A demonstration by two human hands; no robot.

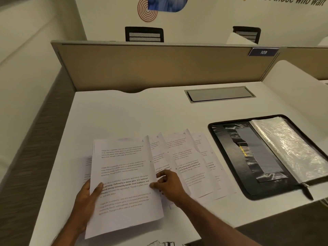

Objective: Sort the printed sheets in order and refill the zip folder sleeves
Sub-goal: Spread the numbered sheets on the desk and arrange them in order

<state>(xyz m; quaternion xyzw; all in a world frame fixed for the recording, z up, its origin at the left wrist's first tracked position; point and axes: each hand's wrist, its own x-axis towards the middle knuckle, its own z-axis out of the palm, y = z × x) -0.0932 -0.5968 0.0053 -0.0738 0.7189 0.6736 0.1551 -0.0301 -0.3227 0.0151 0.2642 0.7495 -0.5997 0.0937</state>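
Left hand [87, 197] grips sheet 5 [124, 183] at its left edge, thumb on top. Right hand [167, 185] pinches its right edge. Numbered sheets [188, 157] lie fanned mid-table [124, 112]. Zip folder [248, 157] lies open at the right edge.

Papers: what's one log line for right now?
left hand: holds sheet 5 | right hand: pinches its edge | sheets 8, 9, 10: fanned on desk | zip folder: open

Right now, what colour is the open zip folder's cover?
Black, seen in the head view: zip folder.
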